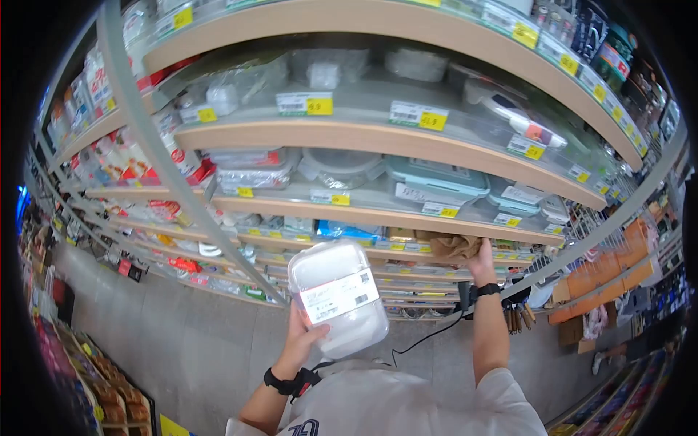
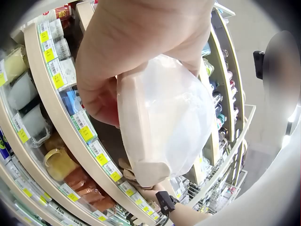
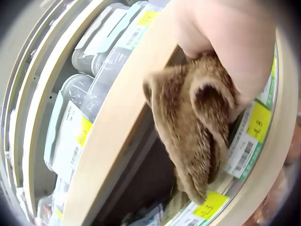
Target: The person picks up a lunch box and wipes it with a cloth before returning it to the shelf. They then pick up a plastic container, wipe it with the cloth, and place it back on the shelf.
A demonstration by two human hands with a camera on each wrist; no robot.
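Note:
A white plastic food container, wrapped in a paper label with a barcode, is gripped along its side by my left hand. In the left wrist view the thumb and fingers curl round the container, with its translucent end facing the camera. My right hand reaches to a lower shelf and pinches a bunched brown cloth. The right wrist view shows this fuzzy cloth hanging from the hand, folded at its top, in front of a shelf opening and its price tags.
Curved wooden shelves hold lidded boxes, among them a light blue container. Grey metal posts stand at both sides. A black cable runs from the right wrist. Grey tiled floor lies below.

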